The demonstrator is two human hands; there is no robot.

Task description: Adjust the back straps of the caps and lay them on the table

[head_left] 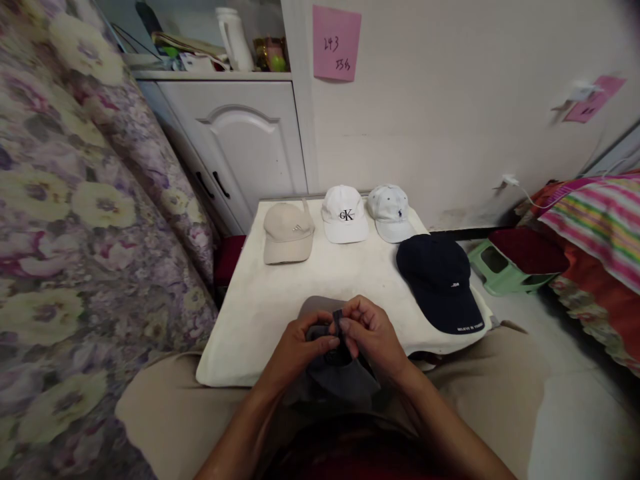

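A grey cap (pixel 320 312) lies at the near edge of a small white table (pixel 260 313), its back toward me. My left hand (pixel 300 347) and my right hand (pixel 373 333) are both closed on the cap's dark rear strap (pixel 339 323), pinching it between fingers and thumbs. Further back on the table sit a beige cap (pixel 289 232), a white cap with a black logo (pixel 344 213) and a pale white cap (pixel 391 212). A navy cap (pixel 443 280) lies at the right edge.
A floral curtain or cover (pixel 75 220) fills the left side. A white cabinet (pixel 240 147) stands behind the table, with clutter on its shelf. A green stool (pixel 495 267) and a striped bed cover (pixel 595 227) are at the right. Pink notes hang on the wall.
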